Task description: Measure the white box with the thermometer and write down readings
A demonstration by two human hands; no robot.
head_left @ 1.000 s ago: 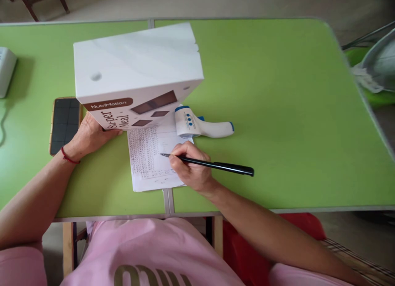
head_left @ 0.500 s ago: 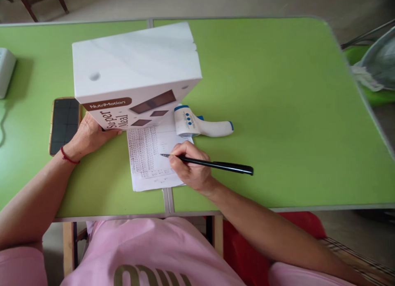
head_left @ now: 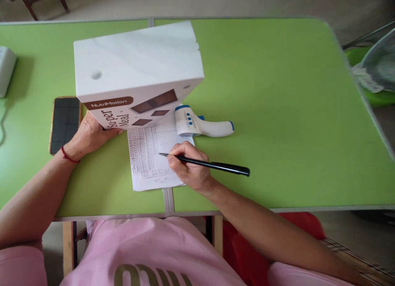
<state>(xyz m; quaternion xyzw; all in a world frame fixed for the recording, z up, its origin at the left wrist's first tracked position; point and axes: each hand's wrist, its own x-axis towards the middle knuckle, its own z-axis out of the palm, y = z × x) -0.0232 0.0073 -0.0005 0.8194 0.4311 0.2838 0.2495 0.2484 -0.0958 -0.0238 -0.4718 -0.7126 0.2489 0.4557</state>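
Observation:
A black pen (head_left: 216,165) is pinched in my right hand (head_left: 191,164). Its tip is at the handwriting on a white sheet of paper (head_left: 154,181), whose upper part is hidden. Over the paper's top edge stands a large white box (head_left: 135,63) marked "NutriMotion", its top towards me. My left hand (head_left: 92,133) grips the box at its lower left corner, thumb along the bottom front edge and some fingers hidden. A white and blue infrared thermometer (head_left: 197,123) lies right of the box, overlapping the paper's upper right corner.
A phone (head_left: 64,125) in a tan case lies left of my left hand on the green table (head_left: 277,113). A white device (head_left: 5,70) with a cable sits at the far left. Beyond the right edge stands a greyish container (head_left: 382,63). A metal seam (head_left: 168,200) crosses the table.
The pen's tip has moved slightly left over the paper, and its back end has swung a little left and down. My left hand and the box keep their places.

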